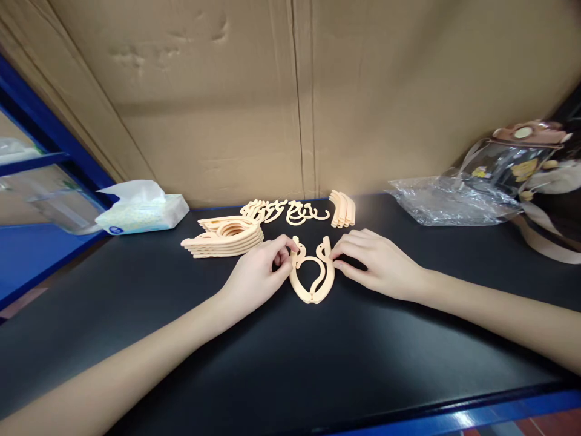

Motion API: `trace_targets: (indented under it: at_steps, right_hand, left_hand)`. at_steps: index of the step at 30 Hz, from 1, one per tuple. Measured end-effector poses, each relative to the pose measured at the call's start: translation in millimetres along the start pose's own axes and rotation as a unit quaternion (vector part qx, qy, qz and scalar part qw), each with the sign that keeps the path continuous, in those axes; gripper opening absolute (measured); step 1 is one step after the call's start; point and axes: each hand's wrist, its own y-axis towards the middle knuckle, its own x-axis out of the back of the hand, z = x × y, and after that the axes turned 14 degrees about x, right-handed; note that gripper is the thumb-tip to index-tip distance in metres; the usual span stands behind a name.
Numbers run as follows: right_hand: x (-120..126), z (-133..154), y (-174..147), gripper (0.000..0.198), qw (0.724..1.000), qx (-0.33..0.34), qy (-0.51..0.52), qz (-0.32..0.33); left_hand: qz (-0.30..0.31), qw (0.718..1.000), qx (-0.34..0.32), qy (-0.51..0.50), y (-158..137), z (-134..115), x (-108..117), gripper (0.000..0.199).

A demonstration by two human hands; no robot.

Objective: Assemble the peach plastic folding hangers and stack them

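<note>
A cream folding clothes hanger [330,280] lies folded on the black table, its two arms pointing away from me and its hook curled between them. My left hand [261,266] pinches the upper end of the left arm between thumb and fingers. On the other side my right hand [376,263] grips the right arm the same way, thumb below and fingers above. Just beyond my left hand sits a stack of similar folded hangers [222,242].
Loose hooks [297,212] and a bundle of curved arm pieces [342,209] lie along the cardboard wall [204,109]. A tissue pack [145,212] stands at left. A clear plastic bag [454,197] and a transparent bottle [508,160] with a strap are at right.
</note>
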Motion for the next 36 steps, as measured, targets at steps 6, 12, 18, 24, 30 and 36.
trace_targets:
  at_steps: [6, 12, 18, 24, 30, 36]
  right_hand:
    - [-0.1, 1.2, 0.4, 0.02, 1.0, 0.003, -0.002, 0.006]
    - [1.5, 1.0, 0.4, 0.024, 1.0, 0.003, 0.001, 0.014]
    - [0.9, -0.6, 0.2, 0.03, 1.0, -0.011, 0.001, 0.02]
    - [0.4, -1.4, -1.2, 0.037, 0.999, -0.002, 0.013, 0.047]
    - [-0.3, -0.7, -3.1, 0.054, 0.992, 0.047, 0.064, 0.101]
    - [1.7, 1.7, -1.3, 0.039, 0.997, 0.03, 0.06, 0.035]
  left_hand:
    - [-0.017, 0.999, -0.01, 0.048, 0.8, 2.8, -0.9, 0.025]
    - [-0.046, 0.993, -0.067, 0.082, -0.2, 4.3, -1.9, 0.031]
    - [-0.023, 0.99, -0.095, 0.1, -1.0, 2.8, -1.6, 0.033]
    - [0.012, 0.989, -0.117, 0.084, -4.9, -0.3, 0.2, 0.043]
    - [0.046, 0.986, -0.141, 0.073, -6.3, 1.0, -0.8, 0.065]
    - [0.087, 0.989, -0.093, 0.08, -5.8, 2.3, 0.7, 0.075]
